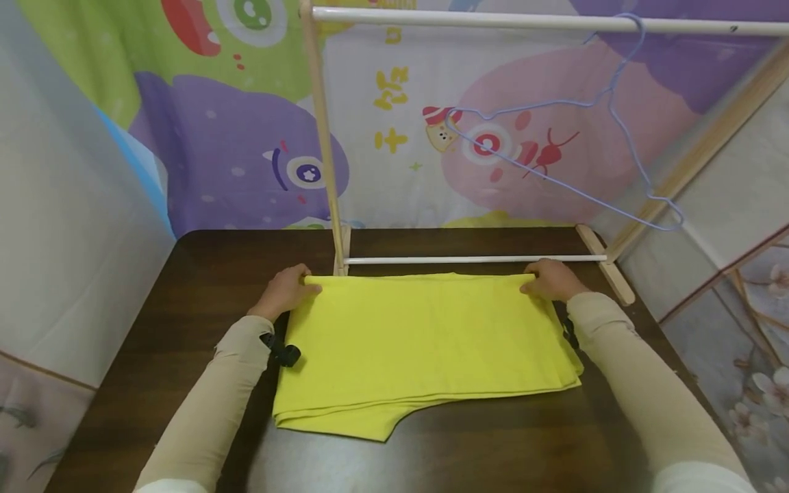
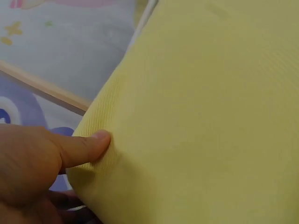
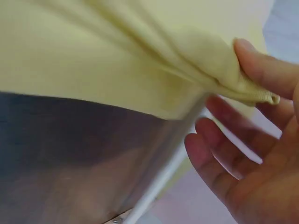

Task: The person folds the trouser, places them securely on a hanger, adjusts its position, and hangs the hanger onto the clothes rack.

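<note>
Head view, both hands pinched closed, holding folded yellow cloth, one at each far corner

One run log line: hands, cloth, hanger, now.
left hand: pinches yellow cloth, far left corner | right hand: pinches far right corner | blue hanger: bare, on white top bar

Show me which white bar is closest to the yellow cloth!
The low white bar, just past the yellow cloth. The high white bar is well above, with the blue hanger hanging from it.

Homelike nook with cartoon curtain, clothes rack
</note>
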